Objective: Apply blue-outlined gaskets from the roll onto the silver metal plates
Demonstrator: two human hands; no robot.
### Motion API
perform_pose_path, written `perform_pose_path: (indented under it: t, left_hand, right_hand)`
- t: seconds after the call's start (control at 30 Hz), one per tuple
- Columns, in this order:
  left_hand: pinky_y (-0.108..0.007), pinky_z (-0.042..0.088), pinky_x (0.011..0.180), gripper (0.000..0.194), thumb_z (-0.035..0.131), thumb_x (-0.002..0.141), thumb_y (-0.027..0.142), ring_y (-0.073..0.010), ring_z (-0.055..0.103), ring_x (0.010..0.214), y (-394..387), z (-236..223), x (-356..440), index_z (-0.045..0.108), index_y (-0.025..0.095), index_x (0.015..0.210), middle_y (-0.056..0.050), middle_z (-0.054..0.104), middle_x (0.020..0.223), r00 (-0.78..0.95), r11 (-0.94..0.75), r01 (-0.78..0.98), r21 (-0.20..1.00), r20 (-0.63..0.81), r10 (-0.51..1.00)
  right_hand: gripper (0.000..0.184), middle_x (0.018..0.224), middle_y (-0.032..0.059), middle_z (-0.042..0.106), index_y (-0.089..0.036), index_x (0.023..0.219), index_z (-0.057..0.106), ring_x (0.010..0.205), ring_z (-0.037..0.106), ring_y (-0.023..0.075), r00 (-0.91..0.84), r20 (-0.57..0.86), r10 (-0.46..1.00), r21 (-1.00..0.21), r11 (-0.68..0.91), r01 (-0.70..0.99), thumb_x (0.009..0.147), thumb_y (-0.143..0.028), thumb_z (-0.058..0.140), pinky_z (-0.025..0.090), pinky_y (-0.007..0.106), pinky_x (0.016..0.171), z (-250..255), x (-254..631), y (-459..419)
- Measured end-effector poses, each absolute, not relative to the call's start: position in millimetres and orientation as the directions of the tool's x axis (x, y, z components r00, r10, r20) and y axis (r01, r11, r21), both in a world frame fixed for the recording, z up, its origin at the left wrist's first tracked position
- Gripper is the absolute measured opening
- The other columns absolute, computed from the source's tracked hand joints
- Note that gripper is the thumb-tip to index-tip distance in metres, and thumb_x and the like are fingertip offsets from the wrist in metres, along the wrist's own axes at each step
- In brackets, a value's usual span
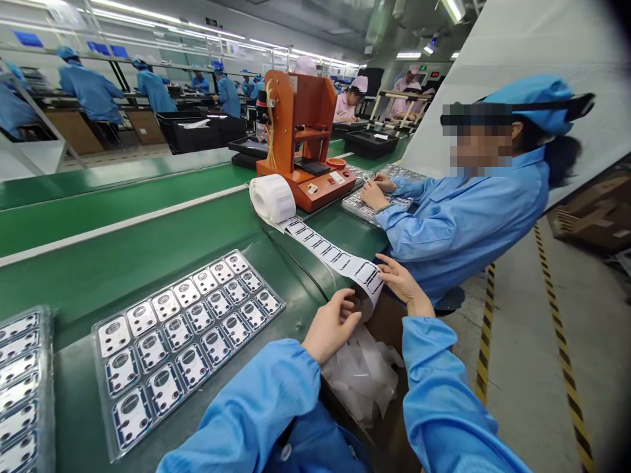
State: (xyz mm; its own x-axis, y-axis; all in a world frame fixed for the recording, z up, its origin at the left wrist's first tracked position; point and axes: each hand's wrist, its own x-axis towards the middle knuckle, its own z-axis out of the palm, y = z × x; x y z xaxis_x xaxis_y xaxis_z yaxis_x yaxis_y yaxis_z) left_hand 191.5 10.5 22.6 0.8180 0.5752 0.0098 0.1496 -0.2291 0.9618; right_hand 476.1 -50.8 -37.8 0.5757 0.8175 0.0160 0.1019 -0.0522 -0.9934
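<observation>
Head view. White label strip (pixel 331 251) lies at centre-right of the frame, paid out from the label roll (pixel 276 198) near the middle. Long axis runs diagonally, roll end upper left, near end lower right, where the strip bends down over the edge of the green worktop (pixel 172 230). That near end sits between the hands: left hand (pixel 329 330) below and to its left, right hand (pixel 405 286) on its right side. The right is nearer, its fingertips at the strip's right edge.

Hands. Right: fingers spread and partly extended, fingertips apparently touching the strip; whether thumb and finger pinch it cannot be told. Left: half open, fingers curled, thumb apart from them; nothing seen in its grasp. Its fingertips are close to the bent-down part; contact unclear.

Surroundings. Crumpled translucent film (pixel 362 381) below the hands, lower centre-right. Clear tray (pixel 101 387) with three rows of metallic plates, lower left, apart from the hands. Second tray (pixel 48 387) at the far left edge. Orange press (pixel 280 118) beyond the roll, upper centre. Co-worker (pixel 458 220) in blue at upper right, handling small parts over other trays.
</observation>
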Motion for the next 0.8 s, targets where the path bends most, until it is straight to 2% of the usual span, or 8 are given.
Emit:
perform_pose_path:
  t: [0.1, 0.2, 0.3, 0.4, 0.5, 0.67, 0.73, 0.8]
  left_hand:
    - [-0.038, 0.052, 0.090, 0.073, 0.066, 0.083, 0.029, -0.0259, 0.068, 0.104, 18, 14, 229, 0.038, 0.021, 0.149, -0.017, 0.065, 0.126, 0.813, -0.207, 0.213, 0.955, -0.056, 0.580]
    - [-0.036, 0.052, 0.086, 0.081, 0.069, 0.080, 0.026, -0.0236, 0.069, 0.094, 24, 4, 259, 0.032, 0.022, 0.152, -0.014, 0.068, 0.118, 0.777, -0.140, 0.168, 0.976, -0.044, 0.628]
    - [-0.031, 0.052, 0.080, 0.064, 0.066, 0.081, 0.017, -0.0175, 0.065, 0.079, 30, -3, 276, 0.045, 0.021, 0.140, -0.005, 0.069, 0.092, 0.680, -0.079, 0.090, 0.993, -0.004, 0.733]
    - [-0.028, 0.050, 0.077, 0.038, 0.062, 0.083, 0.013, -0.0142, 0.060, 0.073, 37, -4, 280, 0.057, 0.019, 0.120, 0.001, 0.064, 0.078, 0.613, -0.054, 0.063, 0.997, 0.004, 0.790]
    - [-0.026, 0.050, 0.076, 0.022, 0.062, 0.084, 0.014, -0.0128, 0.059, 0.072, 41, -1, 276, 0.062, 0.019, 0.106, 0.002, 0.061, 0.074, 0.593, -0.042, 0.041, 0.998, 0.010, 0.805]
    - [-0.025, 0.050, 0.073, 0.010, 0.060, 0.086, 0.017, -0.0135, 0.062, 0.074, 44, 1, 272, 0.064, 0.017, 0.095, 0.000, 0.065, 0.075, 0.590, -0.012, 0.017, 1.000, 0.000, 0.807]
    - [-0.026, 0.050, 0.072, 0.008, 0.060, 0.087, 0.020, -0.0141, 0.063, 0.073, 43, 0, 271, 0.065, 0.017, 0.093, 0.000, 0.065, 0.073, 0.595, -0.006, 0.013, 1.000, -0.003, 0.804]
    - [-0.026, 0.049, 0.071, 0.009, 0.059, 0.088, 0.023, -0.0143, 0.063, 0.072, 43, 0, 271, 0.066, 0.017, 0.092, 0.000, 0.066, 0.073, 0.597, -0.006, 0.009, 1.000, -0.001, 0.803]
  right_hand:
    - [0.069, 0.095, 0.0070, 0.073, -0.022, 0.122, 0.062, 0.086, 0.067, 0.0208, 0.533, 0.037, 0.846, -0.993, -0.028, 0.112, 0.060, -0.045, 0.080, 0.053, 0.035, 0.075, -22, 476, -45]
    - [0.062, 0.098, 0.0074, 0.073, -0.022, 0.114, 0.067, 0.091, 0.068, 0.0213, 0.505, 0.075, 0.860, -0.988, -0.006, 0.157, 0.061, -0.050, 0.081, 0.054, 0.036, 0.079, -10, 469, -37]
    - [0.058, 0.103, 0.0088, 0.074, -0.020, 0.107, 0.071, 0.096, 0.068, 0.0227, 0.477, 0.112, 0.872, -0.973, -0.002, 0.232, 0.062, -0.054, 0.082, 0.055, 0.039, 0.085, 1, 461, -34]
    - [0.056, 0.104, 0.0090, 0.075, -0.019, 0.106, 0.073, 0.095, 0.068, 0.0233, 0.439, 0.124, 0.890, -0.946, -0.027, 0.322, 0.062, -0.053, 0.082, 0.055, 0.041, 0.087, 13, 456, -36]
    - [0.052, 0.098, 0.0079, 0.075, -0.018, 0.105, 0.074, 0.089, 0.068, 0.0226, 0.402, 0.119, 0.908, -0.905, -0.068, 0.421, 0.065, -0.050, 0.081, 0.055, 0.041, 0.085, 24, 454, -39]
    - [0.036, 0.083, 0.0053, 0.072, -0.018, 0.084, 0.075, 0.080, 0.065, 0.0212, 0.366, 0.131, 0.921, -0.818, -0.108, 0.565, 0.068, -0.051, 0.077, 0.053, 0.039, 0.080, 34, 455, -35]
    - [0.036, 0.083, 0.0054, 0.069, -0.019, 0.081, 0.076, 0.079, 0.063, 0.0208, 0.354, 0.151, 0.923, -0.786, -0.105, 0.609, 0.069, -0.053, 0.075, 0.052, 0.038, 0.079, 37, 456, -34]
    - [0.037, 0.090, 0.0060, 0.067, -0.021, 0.088, 0.078, 0.080, 0.062, 0.0205, 0.354, 0.176, 0.919, -0.758, -0.102, 0.644, 0.068, -0.053, 0.076, 0.052, 0.039, 0.080, 42, 457, -36]
